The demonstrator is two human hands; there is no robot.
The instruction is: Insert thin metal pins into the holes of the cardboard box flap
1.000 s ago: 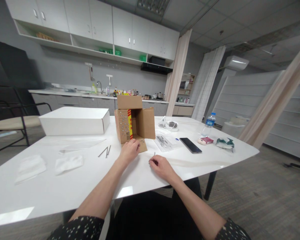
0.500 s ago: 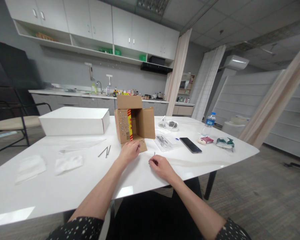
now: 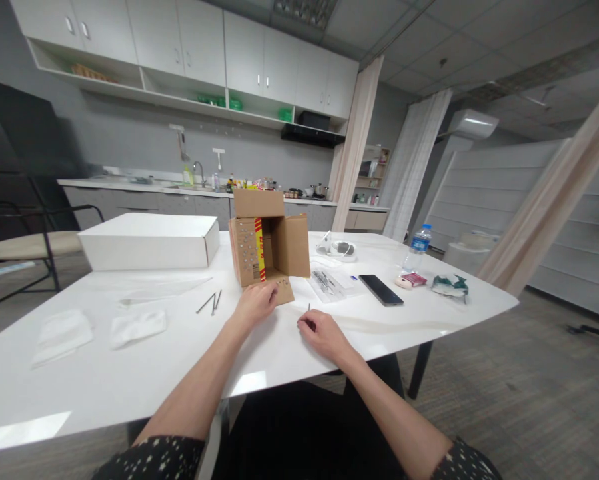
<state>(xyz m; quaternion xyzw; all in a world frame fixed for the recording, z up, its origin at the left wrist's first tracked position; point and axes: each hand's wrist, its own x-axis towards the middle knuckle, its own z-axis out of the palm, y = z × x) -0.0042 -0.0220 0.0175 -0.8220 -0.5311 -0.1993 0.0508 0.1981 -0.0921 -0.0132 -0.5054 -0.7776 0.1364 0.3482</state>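
Note:
A cardboard box (image 3: 246,250) stands on its side with its flaps spread and its opening turned towards me. My left hand (image 3: 256,304) is at its lower flap (image 3: 285,293), fingers curled in; what they hold, if anything, is hidden. Small marks or bits show on that flap by the fingertips. To the right, my right hand (image 3: 325,335) rests low over the table, closed on a thin dark rod (image 3: 309,307) whose tip sticks up past the fingers. Left of the box lie a few thin metal nails (image 3: 213,303), apart from both hands.
On the white table (image 3: 189,373) are a long white box (image 3: 149,243), folded white cloths (image 3: 137,329), a clear bag of thin metal pieces (image 3: 326,285), a black phone (image 3: 380,290), a water bottle (image 3: 419,247), a pink pack (image 3: 412,281) and a green-and-white wrapper (image 3: 450,287).
My left hand has shifted slightly left along the lower flap, baring more of it. The right hand and the box look unmoved.

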